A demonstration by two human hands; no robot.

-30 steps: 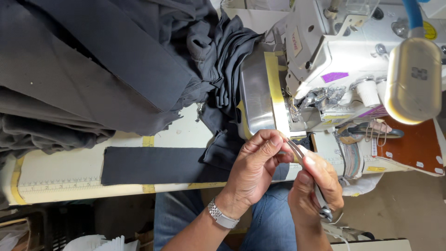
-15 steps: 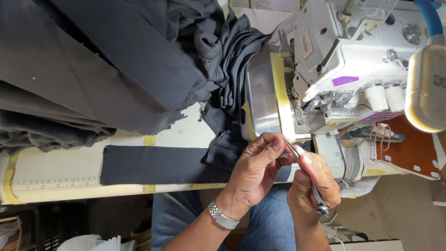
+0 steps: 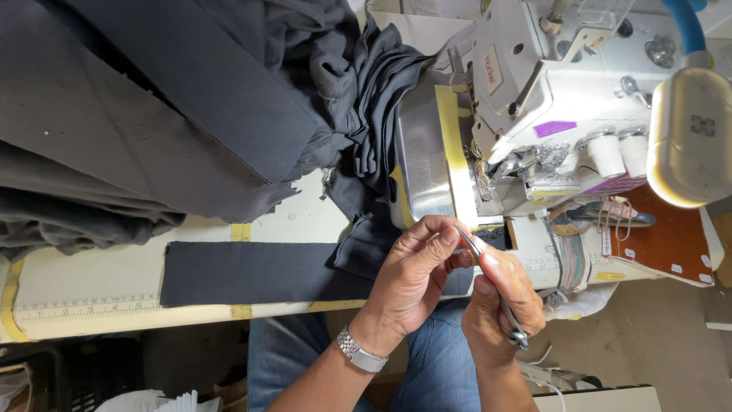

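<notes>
- Fingers of the left hand [image 3: 415, 271] pinched the tweezers' [image 3: 488, 278] tip; the right hand [image 3: 503, 305] clamped their handle.
- Dark cloth strip [image 3: 252, 272] lay left of the fingers; a slipped tip could snag it.

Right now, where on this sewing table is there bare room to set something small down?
Bare table shows left of the dark fabric strip, between the grey fabric pile and the front ruler edge. A smaller bare patch lies above the strip, near the yellow tape mark. It is crowded by the sewing machine, where the left hand and right hand hold tweezers.
</notes>
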